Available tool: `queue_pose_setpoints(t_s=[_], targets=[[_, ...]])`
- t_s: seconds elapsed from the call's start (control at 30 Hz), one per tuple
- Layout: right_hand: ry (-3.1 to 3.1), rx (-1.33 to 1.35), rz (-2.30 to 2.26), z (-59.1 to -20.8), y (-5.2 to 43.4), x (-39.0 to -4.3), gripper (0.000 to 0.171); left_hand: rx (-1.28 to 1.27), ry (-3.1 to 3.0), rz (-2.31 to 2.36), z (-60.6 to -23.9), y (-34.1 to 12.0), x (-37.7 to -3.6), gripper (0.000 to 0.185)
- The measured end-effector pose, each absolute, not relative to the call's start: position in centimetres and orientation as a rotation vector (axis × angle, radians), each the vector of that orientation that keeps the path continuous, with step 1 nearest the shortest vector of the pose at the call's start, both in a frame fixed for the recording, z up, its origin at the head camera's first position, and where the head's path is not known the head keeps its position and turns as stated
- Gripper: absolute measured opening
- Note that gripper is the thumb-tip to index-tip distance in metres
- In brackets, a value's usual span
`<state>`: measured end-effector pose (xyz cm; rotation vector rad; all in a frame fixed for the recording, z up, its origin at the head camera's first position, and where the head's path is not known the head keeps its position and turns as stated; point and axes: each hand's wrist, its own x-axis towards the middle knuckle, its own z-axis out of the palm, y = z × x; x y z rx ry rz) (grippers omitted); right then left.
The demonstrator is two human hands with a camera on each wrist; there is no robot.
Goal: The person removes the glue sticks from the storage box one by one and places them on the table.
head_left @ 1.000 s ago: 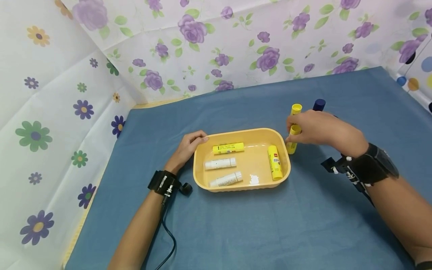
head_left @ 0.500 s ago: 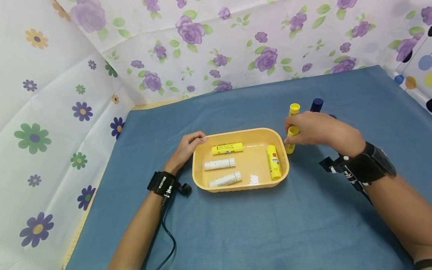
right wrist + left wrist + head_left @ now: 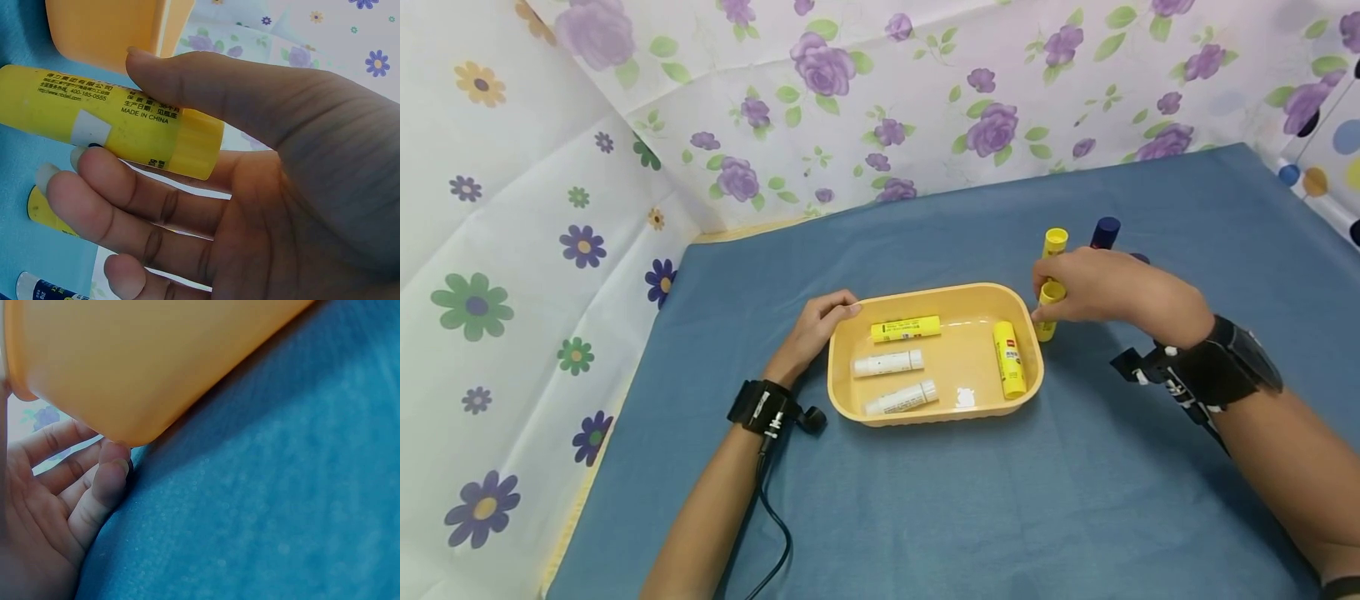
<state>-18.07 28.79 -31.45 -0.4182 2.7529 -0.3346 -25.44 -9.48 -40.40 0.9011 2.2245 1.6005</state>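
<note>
Pinching a yellow glue stick [image 3: 1048, 310] between thumb and fingers [image 3: 112, 200], the right hand [image 3: 1101, 285] held it just beside the right end of the yellow tray [image 3: 857, 408], above the blue bench [image 3: 1000, 500]; the right wrist view showed the stick's printed label and ribbed cap clasped in that grasp. Behind the hand, a second yellow glue stick [image 3: 1055, 242] and a dark blue stick [image 3: 1106, 232] stood close together on the bench, partly hidden by the knuckles. The left hand [image 3: 816, 327] rested against the tray's left end, its fingers [image 3: 100, 481] loosely curled along the outer wall and touching it, as the left wrist view showed; whether they truly gripped the rim could not be told. Inside the tray lay four sticks, well apart: one yellow stick [image 3: 906, 328] near the far wall, two white sticks [image 3: 887, 363] [image 3: 901, 398] toward the left, and another yellow stick [image 3: 1009, 359] lengthwise along the right wall. Flower-printed sheets [image 3: 865, 108] enclosed the bench at the back and left
</note>
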Motion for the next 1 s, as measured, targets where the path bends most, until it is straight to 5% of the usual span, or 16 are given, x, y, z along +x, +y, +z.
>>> queue_pose_setpoints(t_s=[1.0], targets=[[2.753,-0.376,-0.293,-30.99,28.72,-17.58,0.047,0.89,2.218,1.6,-40.13,-9.39,-25.29,0.03]])
